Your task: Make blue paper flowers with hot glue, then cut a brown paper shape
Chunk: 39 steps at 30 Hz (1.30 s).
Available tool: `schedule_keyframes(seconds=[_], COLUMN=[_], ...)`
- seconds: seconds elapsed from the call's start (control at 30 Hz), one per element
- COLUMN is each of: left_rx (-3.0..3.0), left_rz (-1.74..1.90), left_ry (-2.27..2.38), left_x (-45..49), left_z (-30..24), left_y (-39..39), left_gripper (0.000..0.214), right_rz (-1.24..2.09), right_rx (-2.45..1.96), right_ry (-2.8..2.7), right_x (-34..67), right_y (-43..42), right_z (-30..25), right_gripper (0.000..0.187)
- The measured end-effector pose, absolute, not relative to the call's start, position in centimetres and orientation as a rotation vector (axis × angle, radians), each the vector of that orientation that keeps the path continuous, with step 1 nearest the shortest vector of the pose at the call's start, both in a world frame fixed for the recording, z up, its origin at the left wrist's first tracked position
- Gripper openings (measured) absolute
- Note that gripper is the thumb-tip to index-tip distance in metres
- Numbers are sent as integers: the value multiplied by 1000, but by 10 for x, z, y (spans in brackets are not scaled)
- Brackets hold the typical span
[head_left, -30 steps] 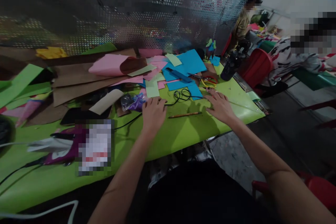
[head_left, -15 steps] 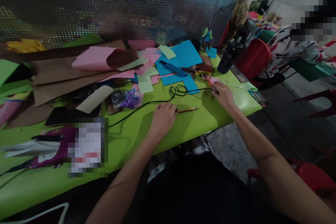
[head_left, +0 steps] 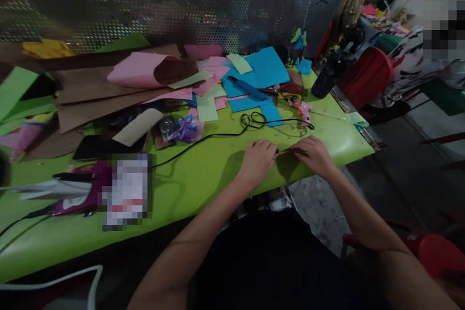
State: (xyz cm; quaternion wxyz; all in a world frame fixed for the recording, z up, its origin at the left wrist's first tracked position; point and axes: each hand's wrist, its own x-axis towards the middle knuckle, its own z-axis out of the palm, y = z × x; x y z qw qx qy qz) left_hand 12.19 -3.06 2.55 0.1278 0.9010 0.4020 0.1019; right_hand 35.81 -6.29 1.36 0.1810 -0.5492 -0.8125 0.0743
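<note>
My left hand [head_left: 257,159] and my right hand [head_left: 315,154] rest close together on the lime-green table [head_left: 203,174] near its front edge. A thin wooden pencil [head_left: 287,151] lies between them. The fingers of both hands close on its ends, and the right hand covers its right part. Just beyond the hands a black cord [head_left: 254,120] loops across the table to a small pink tool [head_left: 302,108].
Blue [head_left: 267,70], pink [head_left: 138,70], pale green and brown paper sheets are piled at the back against a perforated metal screen [head_left: 203,5]. Red-handled scissors [head_left: 288,89] lie among them. A dark bottle [head_left: 323,80] stands at the right corner. Other people sit at the far right.
My right hand has drawn back from the pink tool to the pencil. My left hand has slid right along the table, so both hands now meet at the pencil.
</note>
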Motion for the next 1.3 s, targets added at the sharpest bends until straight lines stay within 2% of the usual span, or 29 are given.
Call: schedule_keyframes(seconds=[0.23,0.4,0.57,0.73,0.9,1.0,1.07,1.17,1.23,1.3], left_rx=[2395,2316,2319,2350,2366,2305,2224,2114,2076,2049], left_rz=[474,614,570,570,713,869,1004,1174,1233,1251], left_ry=[1469,1672,1725,1710,1663,1627,1623,1638,1630,1631], left_x=[58,6,-6,-2,-5,-13,-21,-33,-37,-38], left_z=[13,4,1,-5,-11,-12,-13,-15,-16,-16], left_y=[-53,-74,-89,-100,-110,-116,-120,-124,-125,-126], left_gripper=[23,21,32,39,36,30,27,24,23,22], right_rz=[-67,-344,-38,359,502,539,683,974,1035,902], right_rx=[-1778,-1864,-1617,-1415,-1283,-1200,-947,-461,-486,-793], right_ry=[-2031,-1886,-2044,-2374,-2637,-2722,-2825,-2915,-2875,-2806], right_x=[421,432,372,297,237,211,202,203,209,214], right_y=[-68,-79,-71,-41,-18,-37,-60,-81,-75,-60], right_z=[7,13,26,28,15,14,20,36,40,37], right_gripper=[22,32,25,34,55,76,82,67,68,73])
